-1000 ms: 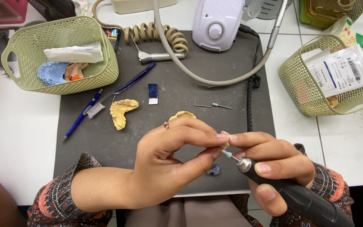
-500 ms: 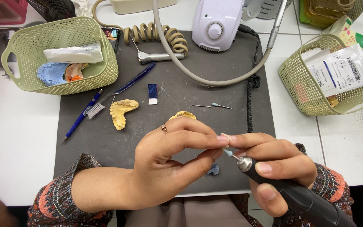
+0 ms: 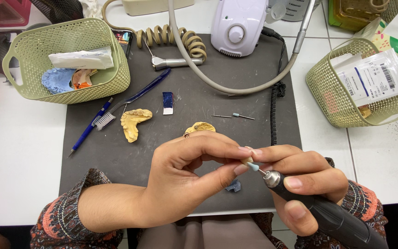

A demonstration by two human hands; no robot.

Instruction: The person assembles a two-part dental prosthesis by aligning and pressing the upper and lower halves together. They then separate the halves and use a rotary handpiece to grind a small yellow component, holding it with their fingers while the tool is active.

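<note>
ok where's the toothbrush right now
In the head view the toothbrush lies on the left of the dark mat, between the blue pencil and the yellow tooth cast, below the left basket.

mat (image 3: 116, 161) on table (image 3: 19, 152) | basket (image 3: 65, 60) at mat's far-left corner, second basket (image 3: 346, 101) right of mat | toothbrush (image 3: 130, 103) and pen (image 3: 90, 131) left of dental cast (image 3: 133, 123) | hands (image 3: 185, 180) at near edge | motor unit (image 3: 238, 20) behind

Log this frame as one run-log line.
left hand: pinches small piece | right hand: holds rotary handpiece | bur tip: at piece | surface: dark mat
</note>
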